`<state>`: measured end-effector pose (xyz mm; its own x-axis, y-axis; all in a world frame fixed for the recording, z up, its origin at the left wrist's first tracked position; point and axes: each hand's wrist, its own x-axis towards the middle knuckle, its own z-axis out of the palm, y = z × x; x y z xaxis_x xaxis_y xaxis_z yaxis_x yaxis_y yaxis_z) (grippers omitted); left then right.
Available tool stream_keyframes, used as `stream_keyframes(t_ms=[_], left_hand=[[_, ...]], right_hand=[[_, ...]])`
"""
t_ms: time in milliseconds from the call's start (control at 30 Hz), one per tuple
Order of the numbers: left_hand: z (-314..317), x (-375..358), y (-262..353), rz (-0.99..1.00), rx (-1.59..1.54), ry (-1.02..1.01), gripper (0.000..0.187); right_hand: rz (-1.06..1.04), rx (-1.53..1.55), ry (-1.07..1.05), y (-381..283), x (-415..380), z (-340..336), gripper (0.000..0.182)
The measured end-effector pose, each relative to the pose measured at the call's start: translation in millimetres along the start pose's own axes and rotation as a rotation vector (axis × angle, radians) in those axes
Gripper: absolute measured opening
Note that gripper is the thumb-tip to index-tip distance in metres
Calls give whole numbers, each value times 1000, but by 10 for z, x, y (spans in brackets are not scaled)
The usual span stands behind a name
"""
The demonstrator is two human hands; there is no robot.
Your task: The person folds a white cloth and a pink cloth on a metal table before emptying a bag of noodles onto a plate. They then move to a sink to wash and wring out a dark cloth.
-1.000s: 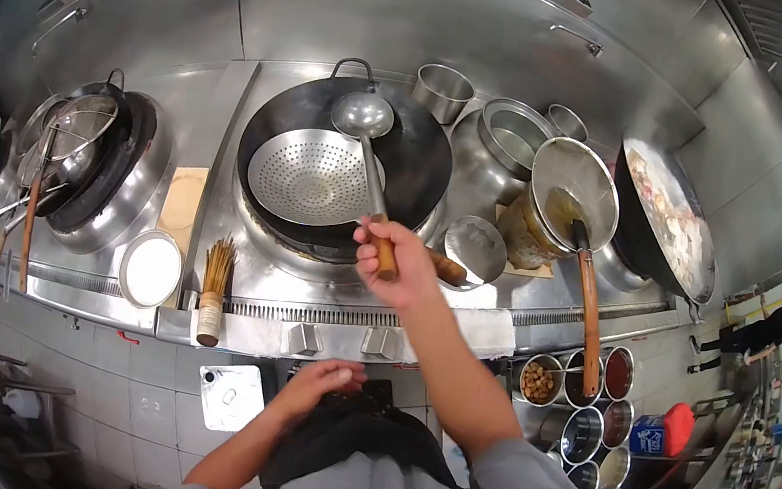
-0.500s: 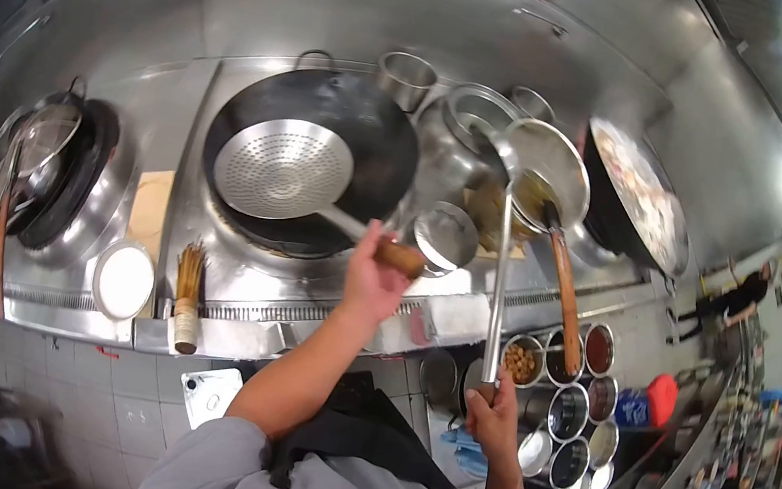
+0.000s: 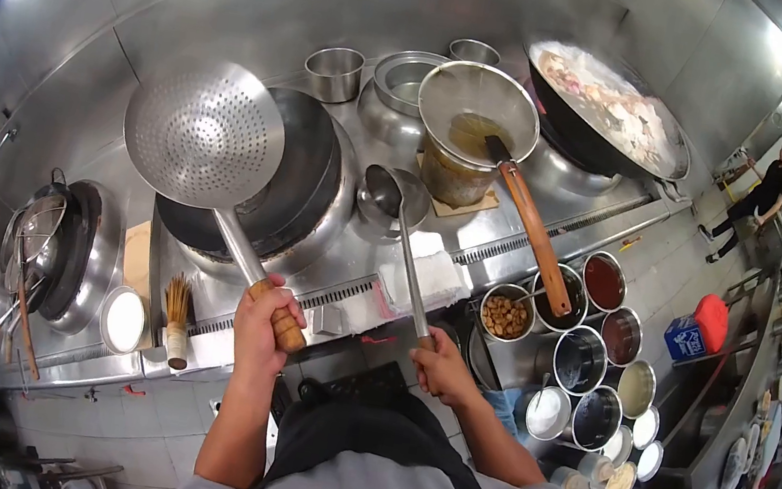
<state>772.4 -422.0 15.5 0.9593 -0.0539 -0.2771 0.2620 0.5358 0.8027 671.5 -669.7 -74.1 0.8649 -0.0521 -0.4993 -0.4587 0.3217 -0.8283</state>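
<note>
— Now, item left of the wok?
— Perforated strainer: left hand fingers wrapped tight around its wooden grip; shaft rises up-left, disc lifted over the wok's left rim.
— Item right of the wok?
— Ladle: right hand clenched on the shaft's end; bowl points up-left, just beside the wok.

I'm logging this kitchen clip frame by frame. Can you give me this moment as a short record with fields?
left hand: grips the wooden handle of the perforated skimmer, raised above the empty wok
right hand: holds the ladle by its long handle
right of the wok: strainer resting on a pot
far right burner: second wok with food
lower right: seasoning bowls
</note>
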Motion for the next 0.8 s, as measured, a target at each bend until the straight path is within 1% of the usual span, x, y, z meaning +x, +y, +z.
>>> stream_keyframes(t_ms=[67, 133, 200, 233, 267, 333, 367, 433, 467, 533, 567, 633, 733, 767, 800], left_hand=[[68, -137, -13, 61, 125, -24, 27], [160, -233, -60, 53, 173, -16, 27], [224, -321, -133, -45, 192, -59, 25], [255, -339, -195, -104, 181, -82, 23], [299, -362, -269, -108, 189, -70, 23], [426, -379, -444, -231, 87, -146, 22], [482, -356, -547, -232, 90, -143, 22], [564, -273, -792, -331, -10, -238, 15], [596, -201, -927, -332, -11, -237, 15], [648, -6, -1198, -464, -102, -283, 14], [674, 103, -1334, -465, -102, -286, 14], [739, 287, -1559, -578, -214, -251, 15], [786, 388, -1727, -601, -212, -280, 17], [793, 376, -1787, -604, -204, -280, 22], [823, 354, -1788, -610, -205, -278, 22]], right_hand=[[10, 14, 34, -37, -20, -61, 47], [-18, 24, 32, -109, -182, -178, 48], [-137, -51, 1, -203, -393, -329, 50], [-160, -137, 35, -188, -459, -427, 53], [-168, -153, 18, -205, -528, -517, 60], [-228, -171, 78, -270, -673, -560, 59], [-225, -169, 77, -320, -735, -573, 59], [-257, -105, 71, -388, -844, -591, 59], [-255, -106, 72, -380, -878, -599, 59], [-280, -118, 93, -346, -941, -601, 59], [-281, -118, 96, -314, -966, -598, 59], [-272, -191, 133, -233, -1007, -597, 58], [-260, -212, 137, -97, -1015, -610, 60], [-261, -214, 140, -48, -966, -656, 60], [-282, -308, 160, -10, -934, -698, 60]])
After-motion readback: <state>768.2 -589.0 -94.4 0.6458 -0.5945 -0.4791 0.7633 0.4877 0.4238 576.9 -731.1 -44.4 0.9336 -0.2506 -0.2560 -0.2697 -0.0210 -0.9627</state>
